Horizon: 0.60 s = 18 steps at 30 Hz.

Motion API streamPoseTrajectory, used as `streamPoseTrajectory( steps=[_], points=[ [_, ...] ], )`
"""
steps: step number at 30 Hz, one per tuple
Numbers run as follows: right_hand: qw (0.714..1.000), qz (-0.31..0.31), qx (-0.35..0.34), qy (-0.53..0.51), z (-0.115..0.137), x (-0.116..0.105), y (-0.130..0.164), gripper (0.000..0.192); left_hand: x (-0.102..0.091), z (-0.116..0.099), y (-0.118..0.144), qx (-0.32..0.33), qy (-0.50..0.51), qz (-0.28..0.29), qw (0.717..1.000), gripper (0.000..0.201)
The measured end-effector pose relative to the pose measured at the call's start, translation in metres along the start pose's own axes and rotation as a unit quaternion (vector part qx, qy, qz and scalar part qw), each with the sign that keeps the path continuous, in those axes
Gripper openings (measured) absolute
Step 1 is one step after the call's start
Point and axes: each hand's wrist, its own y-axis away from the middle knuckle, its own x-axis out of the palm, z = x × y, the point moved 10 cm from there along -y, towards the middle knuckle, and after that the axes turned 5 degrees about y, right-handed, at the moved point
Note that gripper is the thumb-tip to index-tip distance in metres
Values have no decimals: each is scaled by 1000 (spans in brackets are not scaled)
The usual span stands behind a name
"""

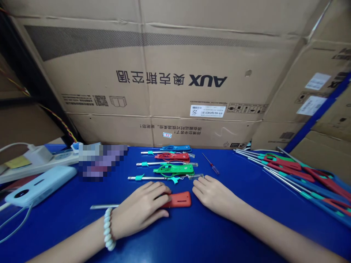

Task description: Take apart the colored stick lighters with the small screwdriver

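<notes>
My left hand (146,202) lies over an orange-red long-nose lighter (181,199), fingers above its handle and thumb below. The lighter's metal barrel (102,206) shows left of my wrist. My right hand (212,190) rests on the table right of it, its fingers curled together. Their undersides are hidden, and the index finger meets the end of a clear tube (195,176). Beyond my hands, opened lighter parts lie in rows: a green casing (177,170), a red casing (172,157) and a blue casing (175,148), each with a metal barrel and teal piece.
A small screwdriver (212,165) lies right of the rows. Several coloured lighters (296,168) are piled at the right. On the left are a light-blue power bank (44,186) with cables and a power strip (60,160). A cardboard wall (170,47) stands behind the blue table (131,237).
</notes>
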Motion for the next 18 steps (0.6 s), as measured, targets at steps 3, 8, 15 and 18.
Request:
streamPoseTrajectory(
  steps=[3, 8, 15, 18],
  points=[
    [999, 6, 8, -33, 1, 0, 0, 16, -2, 0, 0, -6, 10, -14, 1000, 20],
    [941, -42, 134, -307, -18, 0, 4, 16, 8, -7, -1, 7, 17, 15, 1000, 31],
    [736, -96, 270, -614, -37, 12, 6, 28, 5, -9, -2, 14, 30, -2, 999, 30],
    [720, -76, 273, -634, -31, 20, 5, 31, 8, -7, -2, 8, 26, 9, 1000, 33]
  ],
)
